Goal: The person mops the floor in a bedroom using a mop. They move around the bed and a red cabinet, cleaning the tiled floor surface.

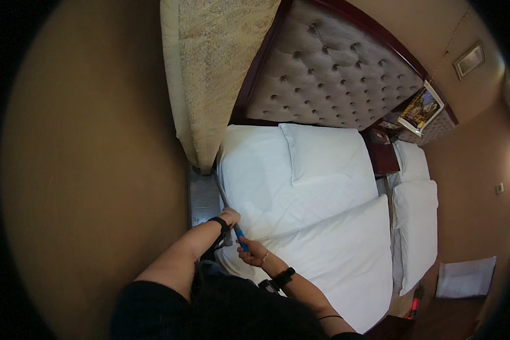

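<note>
My left hand (232, 216) is wrapped around the grey shaft of a long-handled pole (222, 191). Lower down, my right hand (253, 252) grips the pole's blue end (240, 234). The shaft slants away from me along the side of a bed with a white sheet (255, 170). Its far end is hidden near the hem of a beige patterned curtain (212, 85), so the kind of tool cannot be told. Grey tiled floor (204, 199) shows in the narrow gap between wall and bed.
A white pillow (327, 148) and a folded-back duvet (340, 255) lie on the bed, below a tufted headboard (323, 80). A dark wooden nightstand (384, 159) separates it from a second bed (414, 229). The brown wall (97, 170) rises close on my left.
</note>
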`<state>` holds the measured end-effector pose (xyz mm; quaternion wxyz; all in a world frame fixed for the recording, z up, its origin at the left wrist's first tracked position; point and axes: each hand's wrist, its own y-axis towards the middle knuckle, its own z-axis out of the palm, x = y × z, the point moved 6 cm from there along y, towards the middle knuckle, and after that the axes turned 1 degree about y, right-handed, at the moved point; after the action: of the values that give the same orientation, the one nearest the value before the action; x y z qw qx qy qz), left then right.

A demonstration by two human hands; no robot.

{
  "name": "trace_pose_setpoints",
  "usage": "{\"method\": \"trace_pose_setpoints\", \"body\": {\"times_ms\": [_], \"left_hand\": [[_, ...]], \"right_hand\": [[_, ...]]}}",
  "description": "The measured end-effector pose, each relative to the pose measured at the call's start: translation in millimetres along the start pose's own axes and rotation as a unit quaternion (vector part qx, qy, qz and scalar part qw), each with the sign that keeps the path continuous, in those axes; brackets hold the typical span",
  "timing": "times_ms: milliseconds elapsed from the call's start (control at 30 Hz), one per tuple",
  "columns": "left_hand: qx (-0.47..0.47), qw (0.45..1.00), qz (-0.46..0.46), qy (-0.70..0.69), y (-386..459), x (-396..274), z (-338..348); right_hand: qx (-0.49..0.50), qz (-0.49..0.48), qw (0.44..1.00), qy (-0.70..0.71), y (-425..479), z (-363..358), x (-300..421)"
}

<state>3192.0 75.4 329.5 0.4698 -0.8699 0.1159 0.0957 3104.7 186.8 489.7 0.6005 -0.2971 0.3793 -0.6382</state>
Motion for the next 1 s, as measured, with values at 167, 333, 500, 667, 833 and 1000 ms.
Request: {"method": "trace_pose_setpoints", "body": {"times_ms": [167, 333, 500, 667, 833, 1000], "left_hand": [[0.057, 0.991, 0.095, 0.078, -75, -73, 21], [-0.095, 0.969, 0.223, 0.052, -84, -90, 18], [-0.071, 0.985, 0.023, -0.154, -21, 1, 17], [0.002, 0.905, -0.172, -0.39, -15, 8, 19], [-0.058, 0.996, 0.069, -0.014, 22, -13, 73], [-0.075, 0.96, 0.263, -0.061, -67, -139, 112]], "right_hand": [[-0.001, 0.025, 1.0, -0.013, -55, -25, -38], [-0.035, -0.006, 0.999, -0.013, -67, -41, -41], [0.005, -0.017, 1.0, -0.017, 15, -16, -17], [0.016, -0.029, 0.999, 0.009, 39, -39, -14], [0.048, -0.001, 0.997, 0.063, -6, -50, -52], [0.04, -0.032, 0.999, 0.014, -93, -107, -115]]}}
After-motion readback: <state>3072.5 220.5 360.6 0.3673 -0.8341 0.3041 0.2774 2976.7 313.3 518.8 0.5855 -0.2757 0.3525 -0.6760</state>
